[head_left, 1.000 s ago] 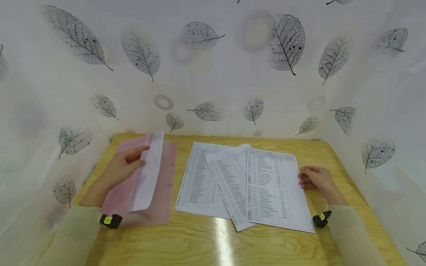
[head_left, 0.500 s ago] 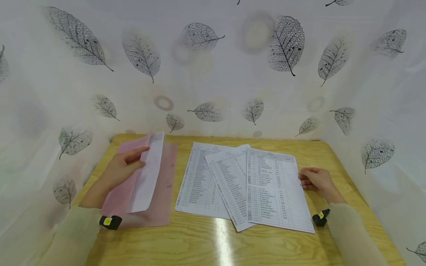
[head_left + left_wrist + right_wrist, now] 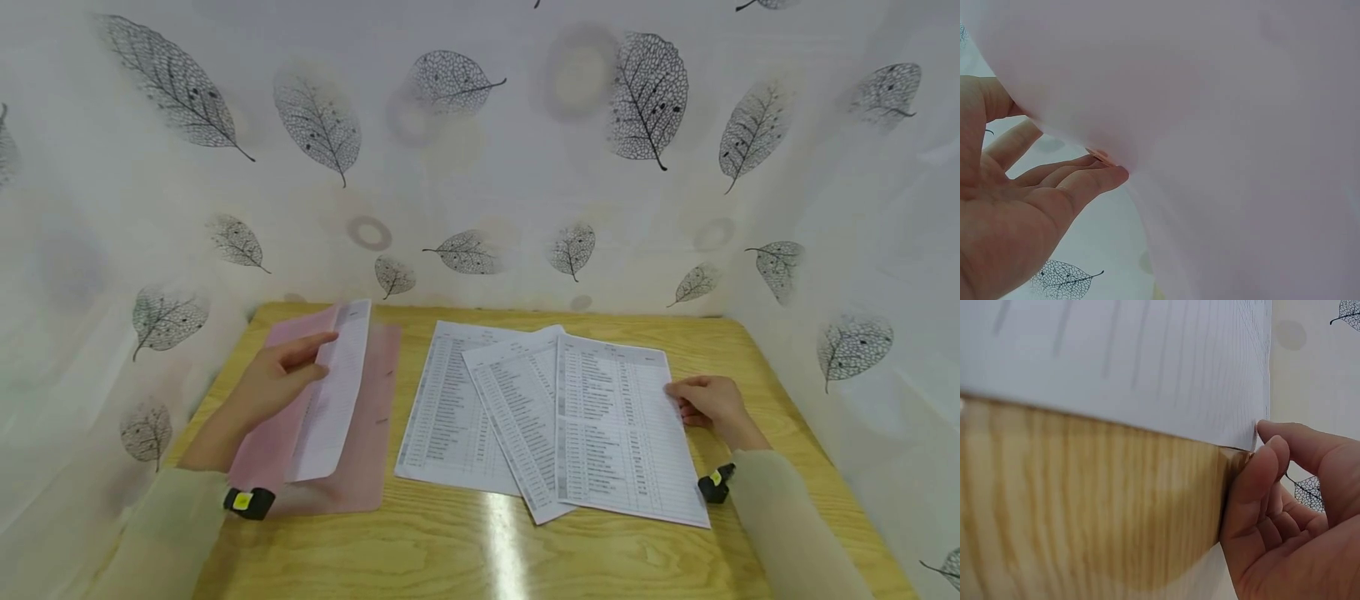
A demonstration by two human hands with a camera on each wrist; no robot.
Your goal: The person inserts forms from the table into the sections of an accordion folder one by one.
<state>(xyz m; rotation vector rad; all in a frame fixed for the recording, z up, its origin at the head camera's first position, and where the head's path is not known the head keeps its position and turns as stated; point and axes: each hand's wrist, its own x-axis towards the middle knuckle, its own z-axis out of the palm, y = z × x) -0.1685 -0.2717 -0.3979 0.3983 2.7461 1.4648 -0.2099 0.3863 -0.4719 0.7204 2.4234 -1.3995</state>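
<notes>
At the left of the table in the head view lies a pink folder, its cover raised, with a white sheet standing against it. My left hand holds the raised cover; the left wrist view shows thumb and fingers at the cover's edge. Three printed sheets are fanned on the table: a left one, a tilted middle one and a right one on top. My right hand pinches the right sheet's edge between thumb and fingers, as the right wrist view shows.
The wooden table has its back edge against a white curtain printed with grey leaves, which also hangs at both sides. Each wrist carries a small black device. Bare wood lies in front of the sheets.
My right hand has shifted slightly left, so its fingertips now reach over the right printed sheet's edge. My left hand and the folder have stayed almost still.
</notes>
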